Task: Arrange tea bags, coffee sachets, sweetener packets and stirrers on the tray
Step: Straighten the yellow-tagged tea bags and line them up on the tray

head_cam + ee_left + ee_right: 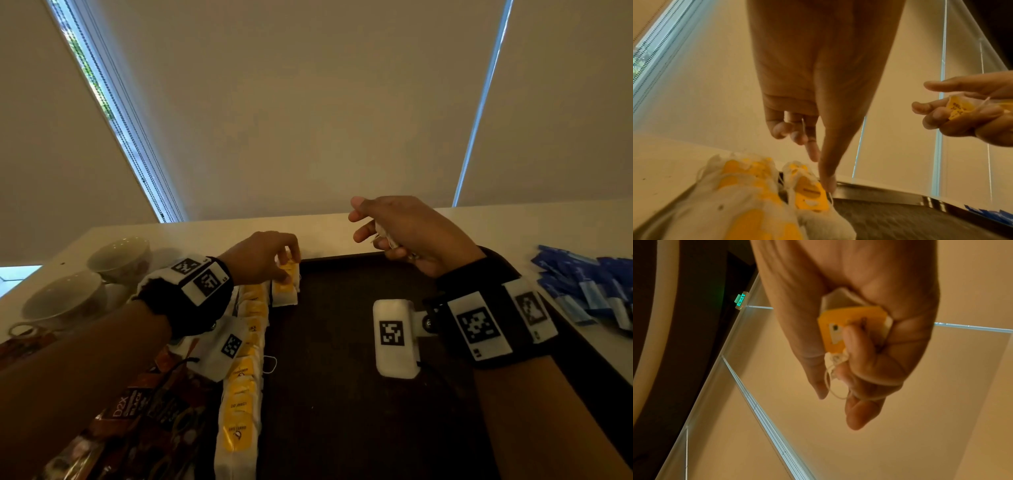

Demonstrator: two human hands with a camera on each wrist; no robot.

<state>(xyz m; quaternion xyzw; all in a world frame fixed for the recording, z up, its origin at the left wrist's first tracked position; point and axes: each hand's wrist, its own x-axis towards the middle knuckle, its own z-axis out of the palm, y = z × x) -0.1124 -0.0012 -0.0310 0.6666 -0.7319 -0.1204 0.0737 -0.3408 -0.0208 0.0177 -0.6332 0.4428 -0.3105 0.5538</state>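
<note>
Here, tea bags: light, soft paper, loose strings that snag.
Your left hand pinches one tea bag at the tray's upper left; your right hand clutches spare tea bags, centre frame. Pinch the yellow tag.

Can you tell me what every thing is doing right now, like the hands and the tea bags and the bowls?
Left hand: fingertips on top tea bag.
Right hand: raised, gripping spare tea bag.
Tea bag row: lying along tray's left edge.
Tray: mostly bare.
Bowls: upright.
Blue packets: piled off tray.
</note>
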